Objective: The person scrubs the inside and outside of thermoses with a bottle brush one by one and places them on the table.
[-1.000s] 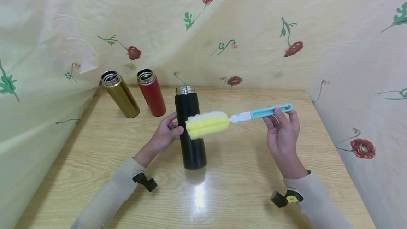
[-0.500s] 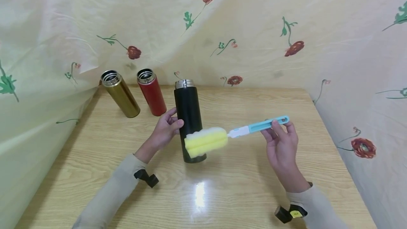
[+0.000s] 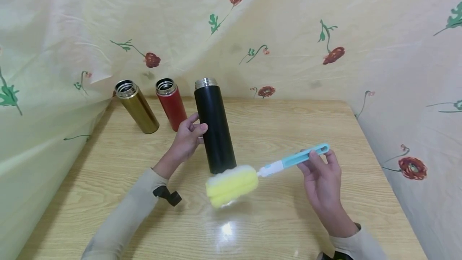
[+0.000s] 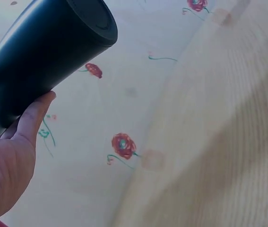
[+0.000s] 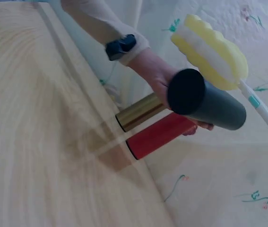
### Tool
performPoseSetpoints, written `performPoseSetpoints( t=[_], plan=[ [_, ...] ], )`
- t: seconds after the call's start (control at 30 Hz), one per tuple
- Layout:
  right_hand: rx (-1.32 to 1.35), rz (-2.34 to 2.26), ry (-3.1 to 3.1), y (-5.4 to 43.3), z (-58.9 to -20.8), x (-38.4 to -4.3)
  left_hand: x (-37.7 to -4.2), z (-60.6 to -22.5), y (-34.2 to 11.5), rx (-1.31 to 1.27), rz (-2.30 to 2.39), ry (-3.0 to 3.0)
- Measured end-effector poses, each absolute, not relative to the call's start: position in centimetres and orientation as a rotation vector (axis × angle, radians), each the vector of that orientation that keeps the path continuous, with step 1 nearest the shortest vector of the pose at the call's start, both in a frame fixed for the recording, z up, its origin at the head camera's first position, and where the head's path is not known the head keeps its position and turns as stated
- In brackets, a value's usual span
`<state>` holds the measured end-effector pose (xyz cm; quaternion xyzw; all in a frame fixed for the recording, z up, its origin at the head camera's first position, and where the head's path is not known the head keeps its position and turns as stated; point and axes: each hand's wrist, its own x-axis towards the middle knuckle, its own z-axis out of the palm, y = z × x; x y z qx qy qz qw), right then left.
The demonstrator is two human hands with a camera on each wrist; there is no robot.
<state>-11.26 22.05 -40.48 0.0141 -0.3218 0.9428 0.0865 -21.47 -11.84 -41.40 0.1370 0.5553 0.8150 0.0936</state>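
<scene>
My left hand (image 3: 186, 139) grips a tall black thermos bottle (image 3: 215, 131) around its body, thumb on the near side. The bottle has no lid, and its bare metal neck points up and away. In the left wrist view the bottle's base (image 4: 93, 16) hangs above the table. My right hand (image 3: 323, 185) pinches the blue handle of a bottle brush (image 3: 306, 156) between thumb and fingers. The brush's yellow and white sponge head (image 3: 232, 185) points left, in front of and below the bottle's base in the head view, apart from the bottle's mouth.
A gold thermos bottle (image 3: 138, 109) and a red thermos bottle (image 3: 173, 105) stand lidless at the table's back left, the red one just behind my left hand. The wooden table (image 3: 281, 220) meets a flower-printed cloth (image 3: 288, 31) at the back and sides.
My left hand has raised the black bottle off the table and moved it away from me. My right hand has brought the brush lower and nearer, its head now below the bottle's base in view.
</scene>
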Motion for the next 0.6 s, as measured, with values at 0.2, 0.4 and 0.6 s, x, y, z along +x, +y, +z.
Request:
performPoseSetpoints(
  t=[0.2,0.4,0.6],
  plan=[
    [0.220,2.858,-0.919,21.6,-41.2,-10.1,-21.7,-40.5,-11.9,0.427,2.466,1.634],
    [0.193,2.852,-0.934,21.3,-42.2,-10.1,-21.4,-40.1,-11.9,0.443,2.493,1.589],
    [0.137,2.831,-0.927,21.2,-42.7,-10.3,-21.2,-40.1,-11.9,0.453,2.498,1.563]
  ],
)
